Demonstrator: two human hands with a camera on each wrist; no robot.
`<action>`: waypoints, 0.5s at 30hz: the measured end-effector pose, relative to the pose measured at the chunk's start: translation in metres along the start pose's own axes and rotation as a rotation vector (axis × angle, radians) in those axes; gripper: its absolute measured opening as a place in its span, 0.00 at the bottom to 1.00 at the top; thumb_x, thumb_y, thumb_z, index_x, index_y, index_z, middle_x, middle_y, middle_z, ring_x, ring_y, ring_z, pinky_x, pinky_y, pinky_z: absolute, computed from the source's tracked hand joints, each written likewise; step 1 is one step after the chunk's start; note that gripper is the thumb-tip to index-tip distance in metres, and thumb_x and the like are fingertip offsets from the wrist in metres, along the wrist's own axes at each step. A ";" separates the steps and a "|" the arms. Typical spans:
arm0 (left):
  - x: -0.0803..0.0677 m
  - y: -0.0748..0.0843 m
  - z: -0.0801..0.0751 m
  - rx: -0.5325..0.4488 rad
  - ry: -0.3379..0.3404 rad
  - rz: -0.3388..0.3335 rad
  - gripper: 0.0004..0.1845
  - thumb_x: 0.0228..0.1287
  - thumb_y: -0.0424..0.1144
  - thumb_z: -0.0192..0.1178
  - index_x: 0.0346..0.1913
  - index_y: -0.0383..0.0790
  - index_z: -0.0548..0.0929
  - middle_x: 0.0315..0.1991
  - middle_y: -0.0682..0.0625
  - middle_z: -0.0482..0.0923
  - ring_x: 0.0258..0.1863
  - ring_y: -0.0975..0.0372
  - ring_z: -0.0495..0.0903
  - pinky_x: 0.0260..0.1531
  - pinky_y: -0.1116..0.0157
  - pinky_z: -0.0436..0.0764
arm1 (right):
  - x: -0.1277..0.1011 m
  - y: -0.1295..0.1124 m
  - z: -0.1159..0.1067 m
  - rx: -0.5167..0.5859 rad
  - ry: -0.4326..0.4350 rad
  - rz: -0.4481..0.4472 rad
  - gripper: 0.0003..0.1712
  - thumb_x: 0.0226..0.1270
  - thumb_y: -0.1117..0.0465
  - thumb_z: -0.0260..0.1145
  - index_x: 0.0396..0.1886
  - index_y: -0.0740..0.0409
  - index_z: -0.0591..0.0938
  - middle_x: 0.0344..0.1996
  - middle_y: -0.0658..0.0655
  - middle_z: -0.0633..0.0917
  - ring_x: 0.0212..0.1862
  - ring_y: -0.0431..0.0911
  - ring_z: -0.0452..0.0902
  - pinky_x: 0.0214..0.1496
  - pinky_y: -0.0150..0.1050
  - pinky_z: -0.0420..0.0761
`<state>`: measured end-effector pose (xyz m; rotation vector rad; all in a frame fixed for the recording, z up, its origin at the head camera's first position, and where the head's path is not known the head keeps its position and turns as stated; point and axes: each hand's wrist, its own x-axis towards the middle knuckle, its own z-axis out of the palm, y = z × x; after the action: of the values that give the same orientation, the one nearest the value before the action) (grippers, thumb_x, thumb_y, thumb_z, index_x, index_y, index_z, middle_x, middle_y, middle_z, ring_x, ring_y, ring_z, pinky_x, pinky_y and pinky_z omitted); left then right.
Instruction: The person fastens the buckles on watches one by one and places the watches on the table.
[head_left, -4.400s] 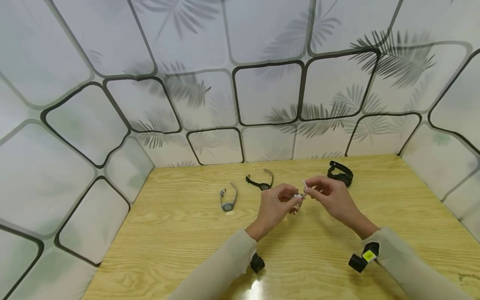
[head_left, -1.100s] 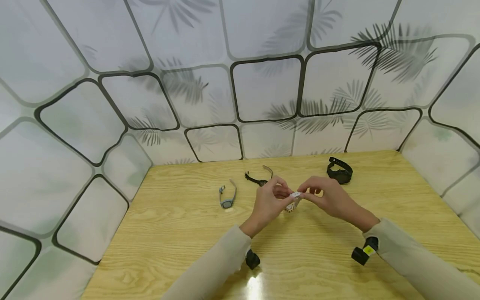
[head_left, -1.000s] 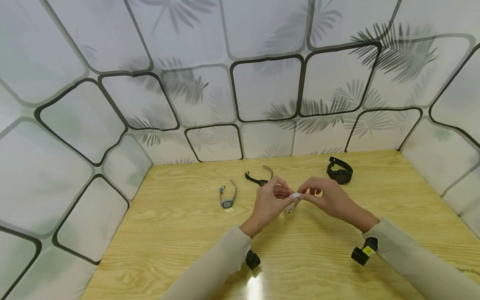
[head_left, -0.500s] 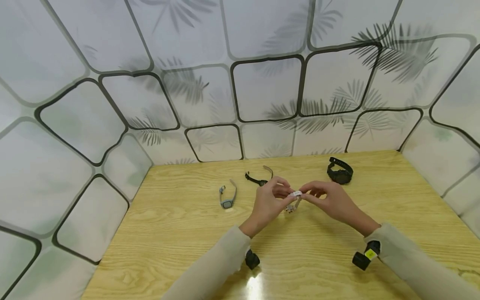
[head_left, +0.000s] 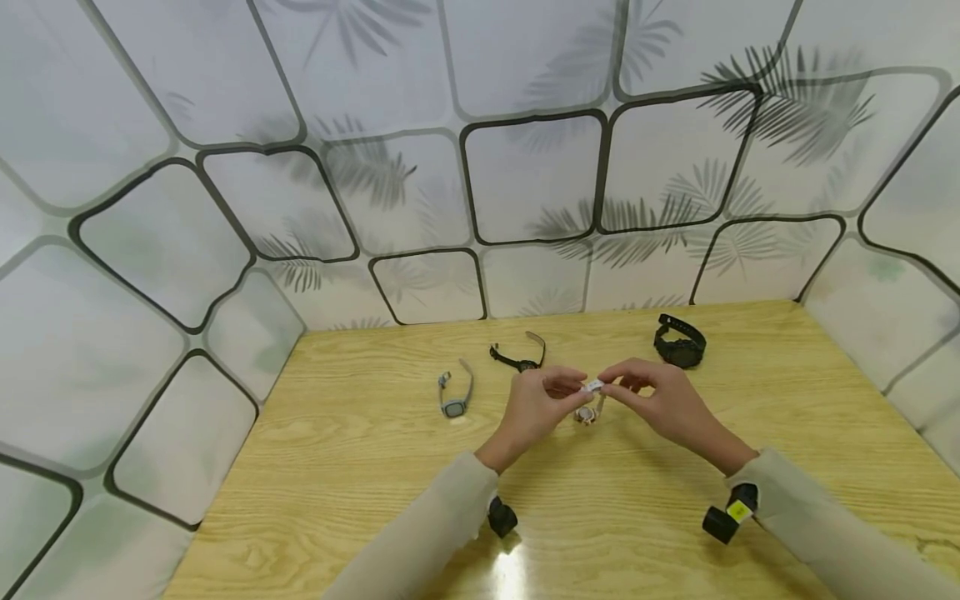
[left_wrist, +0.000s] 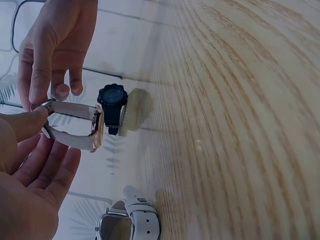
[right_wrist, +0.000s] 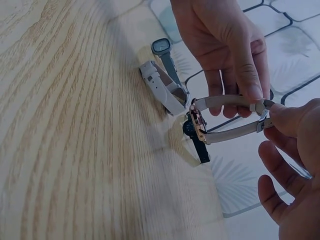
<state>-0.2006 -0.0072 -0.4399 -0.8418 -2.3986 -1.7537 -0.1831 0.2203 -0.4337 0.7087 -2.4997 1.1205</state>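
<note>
Both hands hold a wristwatch (head_left: 586, 414) with a rose-gold case and a pale strap, above the table. Its strap forms a loop, and the case hangs below the fingers in the head view. My left hand (head_left: 531, 412) pinches the strap near the buckle between thumb and forefinger. From the other side, my right hand (head_left: 667, 406) pinches the strap at the same spot. In the right wrist view the metal buckle (right_wrist: 263, 116) shows between the two hands' fingertips. Whether the strap end is through it I cannot tell.
On the wooden table (head_left: 360, 467) lie a light grey-blue watch (head_left: 454, 407) at left, a slim black watch (head_left: 516, 362) behind my left hand, and a chunky black sports watch (head_left: 681, 351) at back right. Patterned cloth walls (head_left: 536, 179) stand behind and at both sides.
Earlier, my right fingers held a pale strap end raised, apart from my left fingers; now both hands meet at the buckle. Over the last second only the left fingers and watch case shift slightly.
</note>
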 end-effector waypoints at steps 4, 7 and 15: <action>0.001 -0.001 0.000 0.015 -0.020 -0.005 0.07 0.66 0.37 0.72 0.43 0.39 0.91 0.39 0.51 0.90 0.35 0.65 0.88 0.37 0.71 0.86 | 0.000 -0.002 0.000 0.004 0.000 -0.004 0.09 0.71 0.60 0.72 0.47 0.43 0.89 0.40 0.41 0.88 0.35 0.36 0.81 0.35 0.41 0.83; 0.001 0.000 0.000 0.007 -0.025 -0.003 0.06 0.66 0.37 0.72 0.42 0.39 0.92 0.39 0.51 0.90 0.35 0.65 0.88 0.37 0.70 0.86 | 0.001 -0.002 0.000 0.005 -0.001 -0.010 0.09 0.71 0.61 0.72 0.46 0.44 0.89 0.40 0.42 0.88 0.35 0.37 0.81 0.35 0.39 0.83; 0.000 0.002 0.000 -0.006 -0.030 -0.012 0.06 0.66 0.34 0.71 0.43 0.37 0.91 0.39 0.45 0.89 0.37 0.55 0.89 0.36 0.72 0.86 | 0.003 0.001 0.001 -0.029 0.001 -0.092 0.11 0.67 0.65 0.74 0.45 0.45 0.90 0.40 0.41 0.88 0.35 0.34 0.79 0.35 0.38 0.83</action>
<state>-0.2002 -0.0067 -0.4384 -0.8629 -2.4235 -1.7656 -0.1865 0.2189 -0.4333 0.8064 -2.4506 1.0506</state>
